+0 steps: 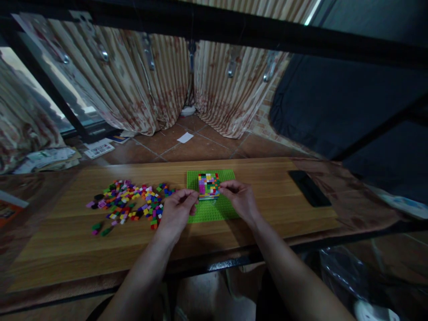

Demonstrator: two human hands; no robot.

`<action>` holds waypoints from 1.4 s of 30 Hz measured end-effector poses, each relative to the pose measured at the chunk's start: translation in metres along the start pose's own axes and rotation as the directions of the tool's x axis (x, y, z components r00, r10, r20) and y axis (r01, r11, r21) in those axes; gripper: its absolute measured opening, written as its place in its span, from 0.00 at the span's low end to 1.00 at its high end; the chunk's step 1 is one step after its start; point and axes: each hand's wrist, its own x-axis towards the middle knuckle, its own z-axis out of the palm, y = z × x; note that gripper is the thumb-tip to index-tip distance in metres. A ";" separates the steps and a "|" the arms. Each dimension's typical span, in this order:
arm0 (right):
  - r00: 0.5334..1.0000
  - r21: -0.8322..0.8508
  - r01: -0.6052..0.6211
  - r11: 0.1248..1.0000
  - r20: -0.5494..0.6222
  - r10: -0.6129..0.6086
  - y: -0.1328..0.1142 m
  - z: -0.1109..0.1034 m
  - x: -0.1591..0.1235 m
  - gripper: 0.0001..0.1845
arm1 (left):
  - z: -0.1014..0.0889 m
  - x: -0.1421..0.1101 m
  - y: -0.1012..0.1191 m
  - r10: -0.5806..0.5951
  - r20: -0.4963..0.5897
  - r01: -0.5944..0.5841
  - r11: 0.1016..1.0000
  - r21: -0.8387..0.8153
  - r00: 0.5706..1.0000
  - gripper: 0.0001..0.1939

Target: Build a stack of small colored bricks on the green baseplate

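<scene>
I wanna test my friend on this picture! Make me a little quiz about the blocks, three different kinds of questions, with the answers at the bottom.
1. Pick one: what colour is the studded board under the block build? A) red B) green C) blue
2. True or false: the flat black object lies on the wooden table, to the right of the board.
3. Fill in the blank: the hand nearer the loose bricks is the person's ____ hand.

Key:
1. B, green.
2. True.
3. Left: the left hand is nearer them.
</scene>
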 end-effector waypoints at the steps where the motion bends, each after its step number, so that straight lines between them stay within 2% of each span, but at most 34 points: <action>1: 1.000 0.008 -0.006 1.000 -0.006 0.006 0.000 0.000 0.000 0.08 | 0.000 0.000 0.000 -0.005 0.000 0.005 1.000 0.000 1.000 0.10; 10: 0.998 0.090 -0.067 0.994 -0.013 0.068 -0.004 0.002 0.001 0.08 | 0.000 0.002 -0.001 -0.025 0.009 0.025 0.999 0.034 1.000 0.11; 17: 0.999 0.037 -0.024 0.999 -0.034 0.025 0.000 0.002 0.002 0.06 | 0.000 0.003 -0.004 -0.014 0.018 0.013 0.999 0.049 1.000 0.12; 26: 0.998 -0.021 -0.044 0.999 -0.048 0.043 -0.002 0.007 0.002 0.05 | 0.002 0.002 -0.007 -0.026 0.027 0.024 0.997 0.074 0.999 0.12; 33: 0.999 -0.006 -0.013 1.000 -0.030 0.013 -0.002 0.009 0.005 0.09 | -0.001 0.006 -0.009 -0.008 0.031 0.005 0.996 0.089 0.999 0.13; 39: 0.988 0.107 -0.067 0.992 -0.132 0.081 -0.004 0.005 0.008 0.13 | -0.001 0.007 -0.007 -0.027 0.004 0.027 0.998 0.054 1.000 0.13; 42: 0.985 0.107 -0.113 0.988 -0.116 0.125 -0.006 0.009 0.010 0.17 | -0.002 0.006 -0.006 -0.033 -0.007 0.033 0.998 0.057 0.999 0.13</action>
